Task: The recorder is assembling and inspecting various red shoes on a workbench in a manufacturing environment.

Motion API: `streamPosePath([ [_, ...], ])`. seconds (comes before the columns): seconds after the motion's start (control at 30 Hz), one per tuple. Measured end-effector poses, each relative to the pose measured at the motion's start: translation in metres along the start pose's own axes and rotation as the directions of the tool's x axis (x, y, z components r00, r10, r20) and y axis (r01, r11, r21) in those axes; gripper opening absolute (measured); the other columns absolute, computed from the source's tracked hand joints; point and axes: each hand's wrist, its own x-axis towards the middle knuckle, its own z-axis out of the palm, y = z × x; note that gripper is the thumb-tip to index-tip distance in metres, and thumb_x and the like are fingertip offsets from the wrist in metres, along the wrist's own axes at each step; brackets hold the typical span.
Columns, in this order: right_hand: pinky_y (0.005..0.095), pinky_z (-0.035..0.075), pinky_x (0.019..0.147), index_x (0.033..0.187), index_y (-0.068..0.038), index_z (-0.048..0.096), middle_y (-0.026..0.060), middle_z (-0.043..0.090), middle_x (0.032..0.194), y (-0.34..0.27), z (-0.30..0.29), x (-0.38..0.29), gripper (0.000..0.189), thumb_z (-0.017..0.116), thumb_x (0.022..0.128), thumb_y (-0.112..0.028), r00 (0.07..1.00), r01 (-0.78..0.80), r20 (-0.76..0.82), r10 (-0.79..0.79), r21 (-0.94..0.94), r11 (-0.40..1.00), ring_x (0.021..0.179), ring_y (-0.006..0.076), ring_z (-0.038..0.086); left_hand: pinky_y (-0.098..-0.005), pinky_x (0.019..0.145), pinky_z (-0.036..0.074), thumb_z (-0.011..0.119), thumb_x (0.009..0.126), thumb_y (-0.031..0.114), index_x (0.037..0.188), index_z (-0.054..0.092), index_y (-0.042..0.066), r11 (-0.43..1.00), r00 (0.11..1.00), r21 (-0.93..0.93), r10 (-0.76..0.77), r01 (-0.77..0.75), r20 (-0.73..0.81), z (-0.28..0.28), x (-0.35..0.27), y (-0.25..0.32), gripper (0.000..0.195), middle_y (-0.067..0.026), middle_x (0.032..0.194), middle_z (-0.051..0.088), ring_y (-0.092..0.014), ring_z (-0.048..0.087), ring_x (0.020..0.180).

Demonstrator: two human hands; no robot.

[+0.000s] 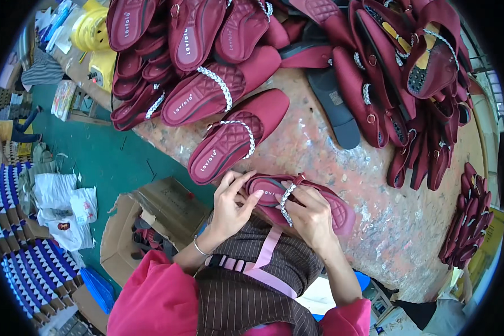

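Note:
A dark red shoe [273, 191] with a quilted insole and a silver braided strap [286, 201] lies between my hands at the near edge of the worktable. My left hand [235, 203] pinches its heel end, thumb on the insole and fingertips at the rim. My right hand [311, 210] grips its middle, with fingers under and around the braided strap. Just beyond my left hand, a matching shoe [235, 138] rests with its toe pointing away to the right. Another such shoe [218, 90] lies behind it.
Piles of red shoes [197, 29] cover the table's far side, with more shoes [386, 84] at the right and a stack [466, 218] at the far right. A dark sole [334, 109] faces up. An open cardboard box [117, 239] stands left below. A person [14, 130] is far left.

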Motion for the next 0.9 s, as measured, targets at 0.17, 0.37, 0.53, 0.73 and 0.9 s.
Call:
streamPosePath([
  [0.17,0.0339,0.052,0.081,0.089,-0.002,0.071,0.0105,0.066,0.114,-0.001,0.007,0.004,0.012,0.069,0.078,-0.003,1.0,0.021,0.009,-0.021,-0.019,1.0,0.09,0.026,0.063,-0.0168,0.05,0.046,0.073,0.084,0.003,0.117,0.066,-0.005,0.999,1.0,0.046,0.015,-0.015,0.006,-0.001,0.003,-0.002,0.035,-0.006,0.093,0.052,-0.009,0.047,0.061],
  [0.37,0.0344,0.052,0.08,0.096,-0.002,0.071,0.0113,0.066,0.118,0.001,0.019,0.0,0.015,0.066,0.082,-0.004,0.998,0.018,0.053,-0.014,-0.061,0.998,0.088,0.0258,0.063,-0.0218,0.047,0.043,0.074,0.081,0.002,0.103,0.069,-0.005,0.994,0.996,0.087,0.071,-0.066,-0.055,0.004,0.007,-0.01,0.024,-0.0044,0.079,0.053,-0.011,0.046,0.055],
  [0.53,0.035,0.052,0.084,0.108,-0.004,0.07,0.0132,0.066,0.119,0.008,0.022,0.0,0.025,0.062,0.085,-0.007,0.975,0.203,0.116,-0.189,-0.123,0.971,0.094,0.0279,0.063,-0.0263,0.047,0.038,0.073,0.078,-0.001,0.093,0.069,-0.005,0.997,0.996,0.043,-0.058,0.061,-0.071,0.005,0.014,-0.018,0.016,-0.0037,0.067,0.052,-0.012,0.043,0.053],
  [0.73,0.039,0.048,0.1,0.12,-0.005,0.066,0.014,0.065,0.124,-0.008,0.013,-0.003,0.036,0.058,0.086,-0.01,0.921,0.076,0.389,-0.025,-0.117,0.99,0.11,0.0296,0.063,-0.0227,0.047,0.032,0.068,0.081,-0.006,0.089,0.067,-0.004,0.99,0.995,0.1,-0.092,0.096,-0.043,0.006,0.015,-0.012,0.009,-0.0011,0.062,0.053,-0.007,0.038,0.05],
  [0.9,0.0465,0.035,0.115,0.126,-0.005,0.066,0.0114,0.06,0.137,-0.009,-0.004,-0.042,0.046,0.059,0.081,-0.007,0.961,-0.03,0.238,0.139,-0.412,0.911,0.126,0.0298,0.057,-0.024,0.047,0.032,0.066,0.081,-0.007,0.085,0.065,-0.002,0.981,0.993,0.159,-0.113,0.11,0.014,0.007,0.013,-0.007,0.006,-0.0013,0.06,0.053,-0.008,0.04,0.049],
])
